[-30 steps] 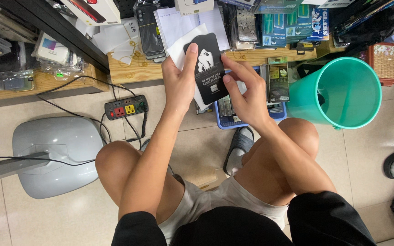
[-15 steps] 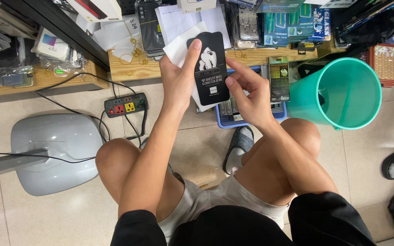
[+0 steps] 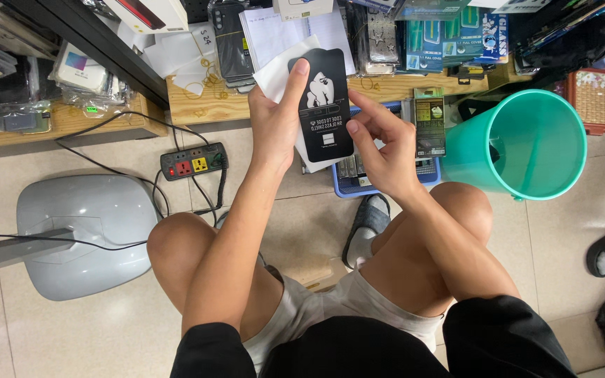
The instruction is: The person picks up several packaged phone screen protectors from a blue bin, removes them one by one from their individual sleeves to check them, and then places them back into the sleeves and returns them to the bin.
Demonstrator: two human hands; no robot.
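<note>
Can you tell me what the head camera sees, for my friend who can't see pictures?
A seated person's left hand holds up a flat black packet with white paper behind it, while the right hand touches its edge. A teal bucket lies beside their knee.

The flat packet (image 3: 325, 105) is black with a white figure and white lettering. Behind it lies a white sheet (image 3: 278, 73). The bucket (image 3: 526, 143) is teal green. The power strip (image 3: 194, 162) is dark grey with red, yellow and blue sockets. The fan base (image 3: 82, 231) is pale grey. The tray (image 3: 358, 183) is blue. The small basket (image 3: 599, 98) is red with a cream woven pattern.
</note>
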